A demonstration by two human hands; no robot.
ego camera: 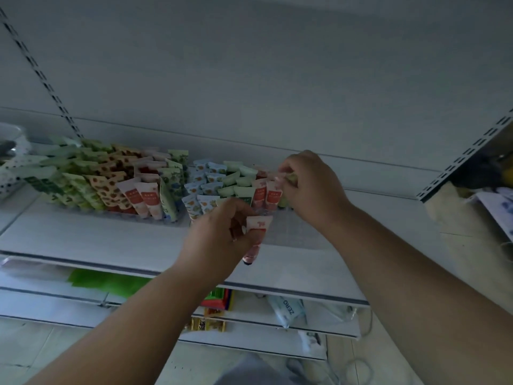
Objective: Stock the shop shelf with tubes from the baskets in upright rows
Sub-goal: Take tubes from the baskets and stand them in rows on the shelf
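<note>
Rows of small tubes (144, 184) stand upright on the white shelf (91, 237), in green, orange-spotted, pink, blue and pale green groups. My left hand (219, 234) grips a pink tube (256, 237) in front of the rows, cap end down. My right hand (311, 190) reaches to the right end of the rows and pinches a greenish tube (291, 177) just behind two pink tubes (266, 194). The rest of that tube is hidden by my fingers.
A dotted white basket (11, 168) sits at the shelf's far left. Lower shelves hold a green sheet (105, 282), colourful packs (216, 301) and a wrapped pack (288, 309). A slotted upright (466, 157) bounds the shelf on the right, with clutter beyond it.
</note>
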